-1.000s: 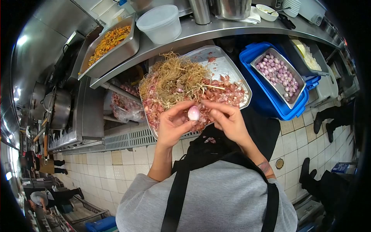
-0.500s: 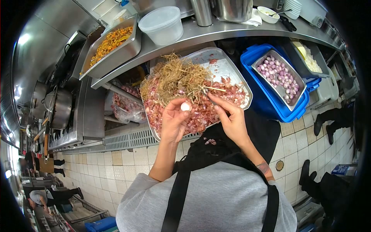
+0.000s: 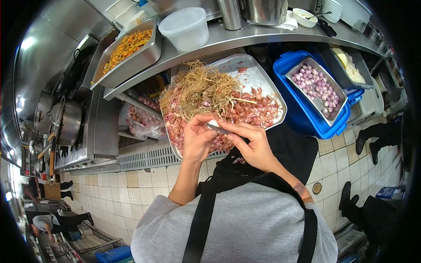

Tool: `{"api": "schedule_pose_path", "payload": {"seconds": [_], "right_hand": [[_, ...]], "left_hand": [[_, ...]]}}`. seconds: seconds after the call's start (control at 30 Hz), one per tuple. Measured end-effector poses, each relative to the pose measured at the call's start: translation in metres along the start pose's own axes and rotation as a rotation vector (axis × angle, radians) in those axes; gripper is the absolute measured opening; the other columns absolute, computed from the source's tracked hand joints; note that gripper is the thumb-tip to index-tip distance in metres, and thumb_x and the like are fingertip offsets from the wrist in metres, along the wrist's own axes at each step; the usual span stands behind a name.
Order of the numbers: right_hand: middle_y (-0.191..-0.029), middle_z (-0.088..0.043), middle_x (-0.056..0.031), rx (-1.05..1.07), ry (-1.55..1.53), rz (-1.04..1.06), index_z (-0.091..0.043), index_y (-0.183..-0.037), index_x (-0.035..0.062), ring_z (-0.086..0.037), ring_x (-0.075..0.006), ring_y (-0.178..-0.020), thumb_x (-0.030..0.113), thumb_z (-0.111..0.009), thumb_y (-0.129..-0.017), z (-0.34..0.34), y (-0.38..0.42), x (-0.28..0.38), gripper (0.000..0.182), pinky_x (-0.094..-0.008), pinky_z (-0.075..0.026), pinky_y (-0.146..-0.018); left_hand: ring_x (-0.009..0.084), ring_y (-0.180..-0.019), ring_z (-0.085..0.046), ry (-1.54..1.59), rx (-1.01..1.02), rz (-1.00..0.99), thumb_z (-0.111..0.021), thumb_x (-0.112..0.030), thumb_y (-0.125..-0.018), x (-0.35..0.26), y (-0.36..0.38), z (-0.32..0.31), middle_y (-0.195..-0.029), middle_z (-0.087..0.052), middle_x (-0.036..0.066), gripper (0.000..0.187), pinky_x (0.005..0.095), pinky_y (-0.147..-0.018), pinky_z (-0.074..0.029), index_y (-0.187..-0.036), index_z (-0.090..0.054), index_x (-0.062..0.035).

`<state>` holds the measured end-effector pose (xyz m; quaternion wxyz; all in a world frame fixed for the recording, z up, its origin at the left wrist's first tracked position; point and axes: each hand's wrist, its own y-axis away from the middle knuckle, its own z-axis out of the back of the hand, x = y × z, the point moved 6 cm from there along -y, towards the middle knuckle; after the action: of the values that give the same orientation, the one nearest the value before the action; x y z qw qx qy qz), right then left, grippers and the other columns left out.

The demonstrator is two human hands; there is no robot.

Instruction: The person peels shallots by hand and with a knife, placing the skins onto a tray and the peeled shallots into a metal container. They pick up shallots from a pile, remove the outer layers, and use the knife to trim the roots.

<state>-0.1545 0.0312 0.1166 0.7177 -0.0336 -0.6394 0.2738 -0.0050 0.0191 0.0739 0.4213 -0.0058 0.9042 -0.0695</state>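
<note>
Between the thumb and fingers of my left hand (image 3: 196, 139) is a small shallot (image 3: 213, 123) with a pale end showing. My right hand (image 3: 254, 148) grips a small knife (image 3: 219, 129), its blade against or very near the shallot; the handle is hidden in my fingers. Both hands are close together over the near side of a large metal tray (image 3: 261, 70). Reddish shallot skins (image 3: 258, 107) cover much of the tray, and a heap of dry, stringy roots (image 3: 201, 90) lies on top.
To the right, a metal pan (image 3: 337, 116) of peeled shallots (image 3: 313, 81) rests on a blue bin (image 3: 285, 94). Along the steel counter (image 3: 250, 40) stand a lidded plastic tub (image 3: 186, 33) and a pan of chopped orange food (image 3: 127, 49). Other people's legs (image 3: 379, 136) are at right.
My right hand has moved left and down from beside the roots, bringing the knife to the shallot. My left hand stays in about the same place, still holding it.
</note>
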Motion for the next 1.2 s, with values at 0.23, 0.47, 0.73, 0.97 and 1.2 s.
{"api": "schedule_pose_path", "payload": {"seconds": [0.23, 0.47, 0.73, 0.97, 1.2], "right_hand": [[-0.073, -0.058, -0.0018, 0.033, -0.487, -0.277, -0.059, -0.113, 0.0032, -0.046, -0.0064, -0.056, 0.006, -0.053, -0.088, -0.006, 0.006, -0.022, 0.026, -0.0209, -0.039, -0.049], [-0.067, -0.048, 0.0037, 0.051, -0.719, -0.472, -0.055, -0.118, 0.0038, -0.036, -0.0004, -0.05, 0.012, -0.048, -0.092, -0.01, 0.005, -0.032, 0.028, -0.015, -0.028, -0.043], [-0.076, -0.057, 0.0024, -0.224, -0.328, -0.281, -0.058, -0.115, 0.0037, -0.045, -0.0029, -0.058, 0.012, -0.053, -0.089, 0.014, -0.002, -0.049, 0.027, -0.0189, -0.039, -0.052], [-0.103, -0.064, -0.0103, -0.109, -0.072, -0.062, -0.056, -0.116, 0.0006, -0.059, -0.0116, -0.084, 0.007, -0.055, -0.085, 0.008, -0.005, -0.02, 0.032, -0.0253, -0.046, -0.074], [-0.094, -0.064, -0.0144, 0.024, 0.071, -0.066, -0.058, -0.114, 0.0025, -0.061, -0.0169, -0.078, 0.004, -0.057, -0.082, -0.001, -0.004, -0.011, 0.032, -0.0261, -0.046, -0.07]], "left_hand": [[0.018, -0.093, -0.059, 0.004, 0.029, 0.043, -0.064, 0.013, -0.069, 0.001, 0.002, 0.001, -0.104, -0.058, 0.011, 0.032, 0.0281, -0.08, -0.051, -0.098, -0.057, 0.0002], [0.0186, -0.096, -0.058, -0.025, 0.073, 0.006, -0.066, 0.012, -0.068, 0.003, -0.002, 0.004, -0.104, -0.059, 0.011, 0.037, 0.0295, -0.084, -0.049, -0.102, -0.057, 0.0007], [0.0224, -0.104, -0.056, -0.103, 0.08, 0.02, -0.062, 0.009, -0.072, 0.002, -0.002, -0.01, -0.12, -0.053, 0.016, 0.043, 0.033, -0.092, -0.044, -0.114, -0.053, 0.0024], [0.0212, -0.105, -0.054, -0.105, 0.003, -0.01, -0.061, 0.01, -0.074, 0.005, -0.002, 0.002, -0.122, -0.051, 0.015, 0.041, 0.0322, -0.092, -0.044, -0.113, -0.055, 0.003], [0.0181, -0.1, -0.055, -0.274, 0.042, -0.08, -0.064, 0.012, -0.071, -0.004, -0.001, -0.004, -0.112, -0.053, 0.011, 0.036, 0.028, -0.086, -0.047, -0.106, -0.059, 0.0039]]}}
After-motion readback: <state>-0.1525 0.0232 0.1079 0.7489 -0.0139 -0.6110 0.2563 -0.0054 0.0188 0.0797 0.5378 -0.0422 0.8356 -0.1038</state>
